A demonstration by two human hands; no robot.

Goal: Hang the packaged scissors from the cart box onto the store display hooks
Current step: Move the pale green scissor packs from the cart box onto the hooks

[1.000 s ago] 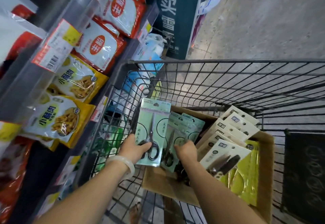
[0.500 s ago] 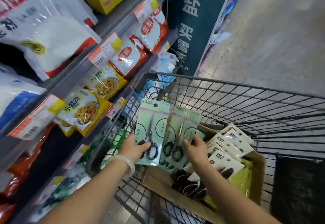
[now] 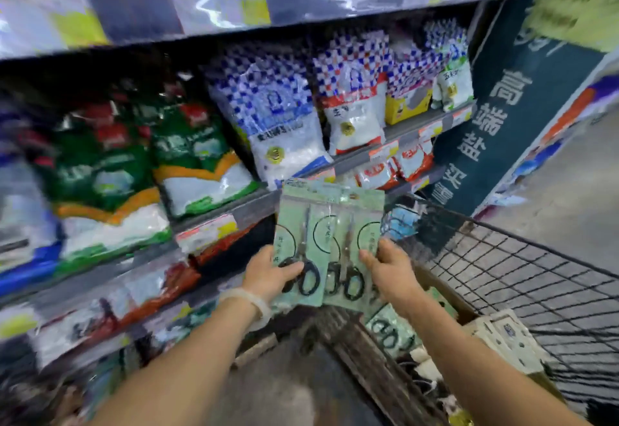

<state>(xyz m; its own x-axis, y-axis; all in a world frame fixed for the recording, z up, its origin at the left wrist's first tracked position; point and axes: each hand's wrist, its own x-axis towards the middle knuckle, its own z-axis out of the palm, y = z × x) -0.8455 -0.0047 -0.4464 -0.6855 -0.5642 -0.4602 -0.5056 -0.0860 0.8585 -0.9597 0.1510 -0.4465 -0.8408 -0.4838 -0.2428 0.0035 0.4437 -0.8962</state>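
Head view: left hand [image 3: 269, 275] pinches one green scissors pack [image 3: 296, 244], right hand [image 3: 390, 270] grips another scissors card [image 3: 355, 251], both raised side by side above the cart box [image 3: 445, 305], before blurred shelves [image 3: 351, 161] of bagged goods.

Both my forearms are bare, no sleeves. One pale, translucent bangle [image 3: 246, 301] on my left wrist; right wrist has nothing.

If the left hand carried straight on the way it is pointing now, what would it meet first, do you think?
The left hand, holding a pale green scissors pack, points up and forward toward the shelving. It would probably first meet the grey shelf edge with price labels, though blur leaves depth unclear.
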